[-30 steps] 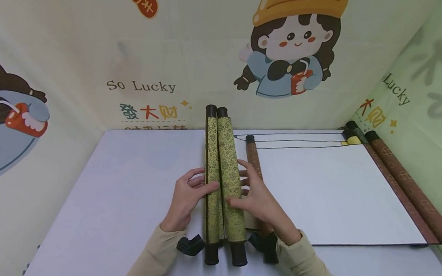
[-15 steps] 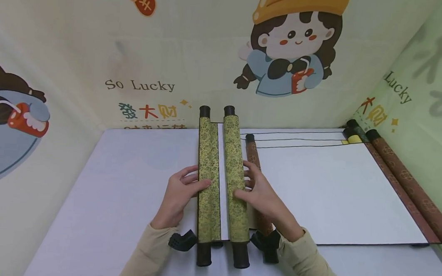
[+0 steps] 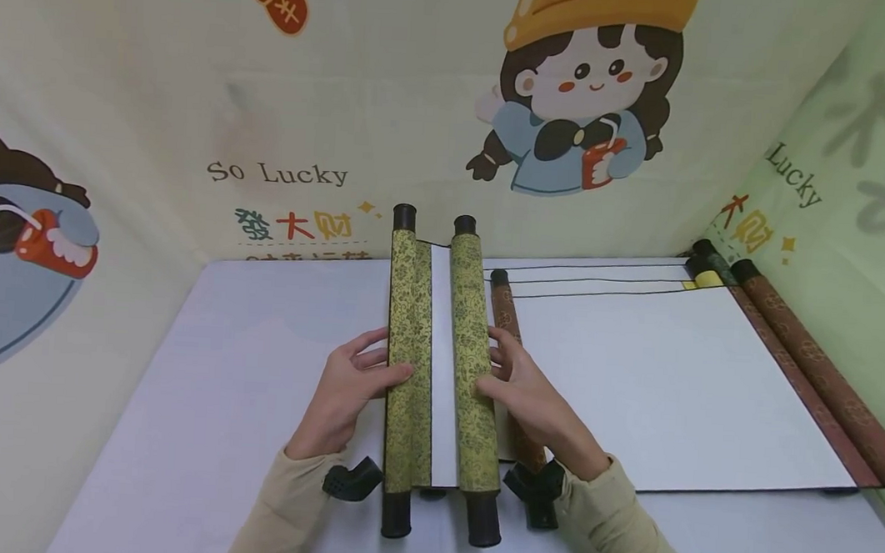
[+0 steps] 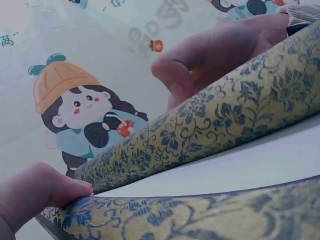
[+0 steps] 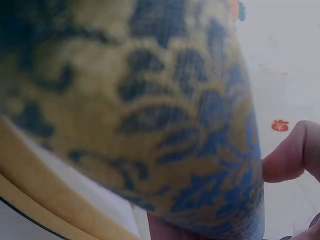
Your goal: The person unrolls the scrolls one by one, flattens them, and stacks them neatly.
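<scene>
A hanging scroll with green-gold floral cloth (image 3: 470, 353) stands lengthwise before me, partly unrolled. Between its two black-ended rolls shows a narrow strip of white paper (image 3: 446, 385). My left hand (image 3: 342, 392) grips the thinner left roll (image 3: 402, 308), thumb on top and fingers round the outer side. With its thumb on top, my right hand (image 3: 533, 402) holds the thicker right roll. The left wrist view shows my left thumb (image 4: 55, 192) pressing the cloth edge. Patterned cloth (image 5: 150, 100) fills most of the right wrist view, blurred, with a thumb (image 5: 287, 160) against its edge.
Right of me lies an opened scroll with a wide white sheet (image 3: 677, 389) and a brown roller (image 3: 507, 305) at its left edge. Brown rolls (image 3: 821, 363) line the right wall. A printed cloth wall (image 3: 392, 98) closes the back of the white table (image 3: 203, 398).
My hands have drawn the two rolls apart, the left one moving left and the right one slightly right. The cloth and white strip between them have come into view and widened.
</scene>
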`<action>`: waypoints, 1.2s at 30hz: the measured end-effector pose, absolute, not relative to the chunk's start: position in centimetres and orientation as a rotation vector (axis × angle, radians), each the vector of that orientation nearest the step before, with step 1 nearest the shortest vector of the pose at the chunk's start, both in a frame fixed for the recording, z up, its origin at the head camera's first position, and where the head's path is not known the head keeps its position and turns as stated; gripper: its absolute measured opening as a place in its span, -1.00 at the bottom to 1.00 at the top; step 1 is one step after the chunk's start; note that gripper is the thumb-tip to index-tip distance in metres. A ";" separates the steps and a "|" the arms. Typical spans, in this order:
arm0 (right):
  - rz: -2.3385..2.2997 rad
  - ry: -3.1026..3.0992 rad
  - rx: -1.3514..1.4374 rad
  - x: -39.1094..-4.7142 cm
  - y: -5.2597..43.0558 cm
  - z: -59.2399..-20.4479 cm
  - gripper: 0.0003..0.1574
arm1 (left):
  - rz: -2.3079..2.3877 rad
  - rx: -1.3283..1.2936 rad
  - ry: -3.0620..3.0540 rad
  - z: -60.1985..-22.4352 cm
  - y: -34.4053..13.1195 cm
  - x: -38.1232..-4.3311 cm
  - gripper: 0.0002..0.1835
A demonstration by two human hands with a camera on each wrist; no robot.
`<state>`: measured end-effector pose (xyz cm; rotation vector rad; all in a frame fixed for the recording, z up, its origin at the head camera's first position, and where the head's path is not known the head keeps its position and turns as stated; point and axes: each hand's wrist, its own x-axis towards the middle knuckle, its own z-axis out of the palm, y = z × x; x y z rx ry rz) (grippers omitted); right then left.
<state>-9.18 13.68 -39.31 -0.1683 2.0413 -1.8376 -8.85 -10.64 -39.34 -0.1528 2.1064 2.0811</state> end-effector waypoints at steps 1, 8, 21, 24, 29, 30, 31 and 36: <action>-1.836 2.042 -0.165 -9.2 13.7 -39.3 0.13 | 2.082 -0.147 2.105 -39.4 -10.7 -8.9 -0.21; -1.788 2.109 -0.121 -9.2 13.7 -39.5 0.39 | 2.111 -0.134 2.060 -39.3 -10.7 -9.0 -0.23; -1.726 2.147 -0.144 -9.4 14.2 -39.6 0.24 | 2.080 -0.211 2.100 -39.5 -10.9 -9.1 -0.22; -1.741 2.115 -0.168 -9.4 14.4 -39.5 0.22 | 2.073 -0.213 2.102 -39.4 -11.1 -9.1 -0.22; -1.773 2.064 -0.197 -9.5 14.8 -39.2 0.15 | 2.073 -0.227 2.127 -39.2 -11.4 -8.9 -0.23; -1.781 2.053 -0.196 -9.5 14.9 -39.2 0.14 | 2.074 -0.228 2.130 -39.1 -11.5 -8.9 -0.23; -1.775 2.059 -0.191 -9.6 15.0 -39.1 0.15 | 2.075 -0.229 2.130 -39.1 -11.6 -8.9 -0.24; -1.764 2.080 -0.179 -9.7 15.4 -38.9 0.36 | 2.083 -0.207 2.109 -39.1 -11.6 -9.1 -0.23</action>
